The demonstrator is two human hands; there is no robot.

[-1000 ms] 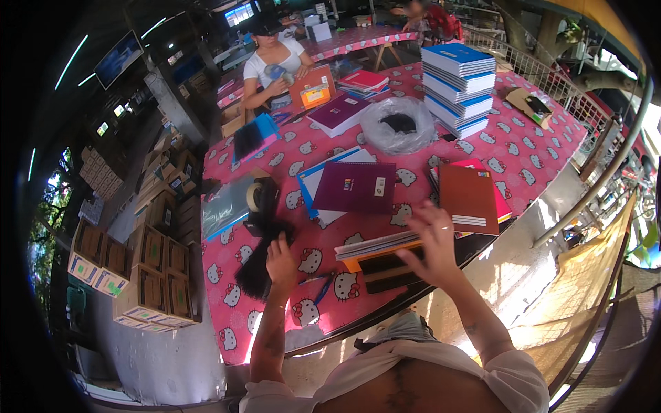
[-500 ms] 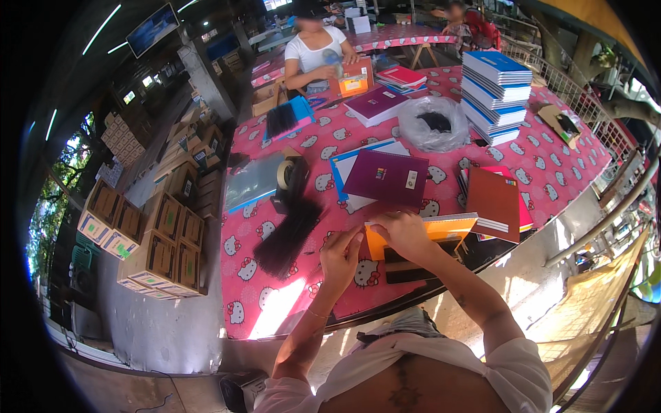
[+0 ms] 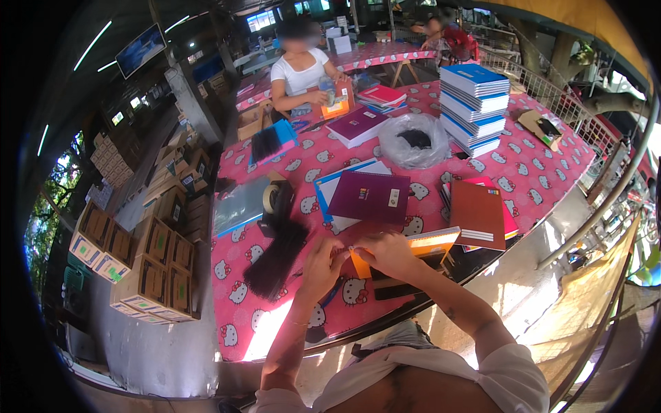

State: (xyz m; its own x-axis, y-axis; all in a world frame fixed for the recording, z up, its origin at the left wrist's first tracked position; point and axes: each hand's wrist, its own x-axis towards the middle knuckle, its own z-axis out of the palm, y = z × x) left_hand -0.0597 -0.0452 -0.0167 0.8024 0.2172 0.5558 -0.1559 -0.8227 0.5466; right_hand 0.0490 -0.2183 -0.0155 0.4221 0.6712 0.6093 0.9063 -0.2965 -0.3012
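An orange notebook [image 3: 435, 239] stands on edge at the table's near side, leaning by a dark wooden block or stand [image 3: 399, 290]. At its left end my right hand [image 3: 387, 253] is closed, fingers pinching the notebook's corner. Close beside it, my left hand [image 3: 322, 265] is closed too, fingertips pressed together near that corner; anything between them is too small to make out. Left of my left hand lies a bundle of thin black strands [image 3: 277, 265]. Behind it is a tape roll [image 3: 270, 197] in a dark dispenser.
A purple notebook [image 3: 368, 197] lies on papers ahead, a brown notebook [image 3: 477, 215] on a pile at right. Beyond are a plastic bag [image 3: 413, 155], a tall stack of blue notebooks [image 3: 475, 110] and a co-worker [image 3: 303, 76]. Cartons [image 3: 155, 275] stand on the left floor.
The view has shifted slightly, so the table appears further left. My left hand has come nearer my right hand at the notebook's left end. The co-worker still handles an orange-and-brown notebook.
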